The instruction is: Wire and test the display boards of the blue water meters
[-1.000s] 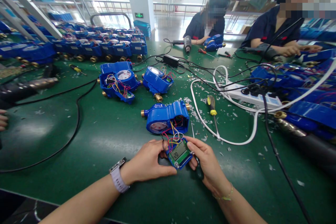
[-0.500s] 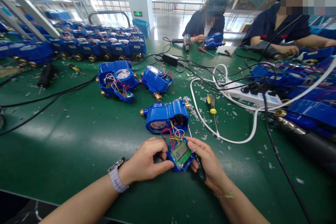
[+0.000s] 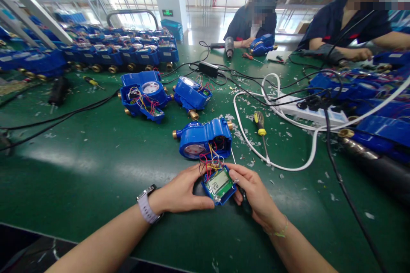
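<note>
Out at ten o'clock from the hands, rows of blue water meters (image 3: pixel 121 53) with brass pipe ends line the far part of the green surface (image 3: pixel 96 170). Nearer, a black handheld tool (image 3: pixel 58 91) and a yellow-handled screwdriver (image 3: pixel 92 82) lie apart from each other. Two opened meters (image 3: pixel 144 96) (image 3: pixel 191 96) sit at eleven and twelve o'clock, their coloured wires showing.

The left hand (image 3: pixel 179 190), with a white-strapped watch (image 3: pixel 146 204) on its wrist, holds the left edge of a blue-framed display module (image 3: pixel 219 184), its fingers curled closely around it. The module lies between both hands, low over the surface, with its green circuit board and LCD facing up. Whether it touches the surface is hidden. Red, yellow and blue wires (image 3: pixel 211 164) run from it at twelve o'clock into an open meter body (image 3: pixel 205 138) just beyond. The right hand (image 3: pixel 256 194) grips the module's right edge, with a dark tool handle (image 3: pixel 245 202) tucked beneath it.

At one o'clock lie a yellow-and-black screwdriver (image 3: pixel 260 130) and a looped white cable (image 3: pixel 256 145), with a white power strip (image 3: pixel 312 115) past them. Two co-workers (image 3: pixel 253 21) (image 3: pixel 346 25) sit beyond, and more blue meters (image 3: pixel 384 132) crowd three o'clock.
</note>
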Tool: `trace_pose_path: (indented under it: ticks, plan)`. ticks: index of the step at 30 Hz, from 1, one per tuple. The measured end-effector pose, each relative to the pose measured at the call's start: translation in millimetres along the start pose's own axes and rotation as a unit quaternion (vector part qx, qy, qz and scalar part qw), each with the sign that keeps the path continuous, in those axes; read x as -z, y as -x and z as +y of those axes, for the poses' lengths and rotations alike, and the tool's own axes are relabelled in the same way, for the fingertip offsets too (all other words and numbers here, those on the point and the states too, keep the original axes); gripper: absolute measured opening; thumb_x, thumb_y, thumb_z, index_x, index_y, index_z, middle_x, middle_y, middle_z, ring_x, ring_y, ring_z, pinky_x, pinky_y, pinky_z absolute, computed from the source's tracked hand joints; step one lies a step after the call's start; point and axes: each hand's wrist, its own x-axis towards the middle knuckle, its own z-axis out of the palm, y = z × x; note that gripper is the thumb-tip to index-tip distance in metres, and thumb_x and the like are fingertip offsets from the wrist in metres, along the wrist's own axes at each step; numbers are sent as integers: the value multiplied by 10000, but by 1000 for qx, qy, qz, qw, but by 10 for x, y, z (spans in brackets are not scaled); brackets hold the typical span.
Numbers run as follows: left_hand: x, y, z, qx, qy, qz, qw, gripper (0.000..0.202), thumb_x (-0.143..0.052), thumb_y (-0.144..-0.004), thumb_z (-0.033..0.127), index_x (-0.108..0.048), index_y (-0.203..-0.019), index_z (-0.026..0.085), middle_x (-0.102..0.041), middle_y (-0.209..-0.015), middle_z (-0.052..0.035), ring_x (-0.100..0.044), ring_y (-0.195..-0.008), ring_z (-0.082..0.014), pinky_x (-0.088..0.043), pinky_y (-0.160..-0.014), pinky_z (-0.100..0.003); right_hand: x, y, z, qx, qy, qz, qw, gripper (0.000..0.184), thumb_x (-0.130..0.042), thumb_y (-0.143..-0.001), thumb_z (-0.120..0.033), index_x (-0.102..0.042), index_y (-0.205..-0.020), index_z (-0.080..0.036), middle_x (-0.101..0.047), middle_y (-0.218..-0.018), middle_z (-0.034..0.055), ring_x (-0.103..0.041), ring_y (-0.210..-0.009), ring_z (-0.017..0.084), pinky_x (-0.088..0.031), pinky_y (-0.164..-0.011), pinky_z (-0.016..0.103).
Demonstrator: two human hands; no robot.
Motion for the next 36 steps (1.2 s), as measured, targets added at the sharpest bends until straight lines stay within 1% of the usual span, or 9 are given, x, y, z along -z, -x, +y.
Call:
trace_pose_path:
  ticks: [2, 7, 10, 13, 19, 22, 27, 32, 36]
  plan:
    - [-11, -10, -33, -2, 36, -29, 999, 844, -794, -714, 460, -399, -1403, 174, -496, -1395, -145, -489, -1249, -307, -363, -1092, -453, 2, 3, 1, 8, 18, -4, 1000, 507, -750, -734, -491, -716, -1071, -113, -482, -421, -61, -350, -343, 53, -270, -352, 148]
    - [-1, -53, -127, 2, 137, -73, 988, 939, -846, -645, 476, -402, -1415, 174, -476, -1421, -144, -479, -1275, -328, -348, -1110, -452, -3, 12, -24, 23, 62, -28, 997, 552, -707, -766, -498, -695, -1157, -109, -460, -407, -67, -336, -341, 62, -252, -365, 169]
    - [44, -93, -180, 8, 184, -114, 976, 1055, -867, -623, 464, -311, -1478, 193, -419, -1477, -139, -405, -1349, -338, -277, -1155, -454, -1, 5, -23, 24, 74, -41, 996, 601, -664, -783, -531, -671, -1204, -101, -418, -385, -82, -312, -334, 69, -261, -365, 180]
    - [85, -133, -206, 25, 206, -123, 970, 1163, -878, -599, 473, -213, -1517, 217, -297, -1555, -130, -262, -1433, -343, -178, -1194, -451, -3, -7, -8, 30, 93, -41, 994, 595, -643, -789, -529, -677, -1200, -100, -415, -385, -81, -317, -334, 72, -271, -370, 186]
    - [128, -178, -182, 23, 194, -172, 965, 1161, -846, -673, 410, -85, -1536, 252, -286, -1562, -122, -281, -1433, -305, -184, -1191, -465, -44, 5, -10, 64, 121, -13, 990, 457, -630, -817, -425, -698, -1149, -119, -456, -416, -73, -356, -349, 78, -266, -376, 194]
    - [136, -182, -176, 18, 173, -176, 969, 1135, -841, -683, 396, -104, -1534, 249, -263, -1572, -119, -245, -1449, -288, -141, -1201, -459, -64, 24, -20, 81, 124, -3, 989, 411, -623, -822, -393, -690, -1130, -130, -456, -431, -79, -363, -349, 80, -265, -367, 196]
    - [112, -166, -191, 44, 216, -158, 963, 1100, -860, -648, 426, -209, -1517, 245, -321, -1546, -120, -283, -1433, -301, -187, -1191, -456, -74, 39, 17, 100, 100, 9, 990, 289, -636, -817, -408, -610, -988, -176, -524, -545, -79, -370, -334, 55, -258, -338, 177]
    - [42, -168, -189, 24, 267, -126, 955, 1025, -883, -613, 427, -336, -1458, 237, -451, -1451, -124, -421, -1345, -301, -287, -1147, -441, -112, 26, 91, 97, 59, 9, 994, 295, -596, -854, -478, -431, -883, -235, -396, -440, -149, -312, -301, 60, -251, -327, 152]
    - [-17, -159, -181, -1, 291, -92, 952, 911, -882, -619, 423, -410, -1373, 228, -516, -1365, -130, -517, -1242, -290, -363, -1085, -443, -128, 4, 87, 87, 51, 5, 995, 322, -576, -872, -498, -462, -989, -221, -426, -463, -139, -329, -307, 67, -270, -328, 159]
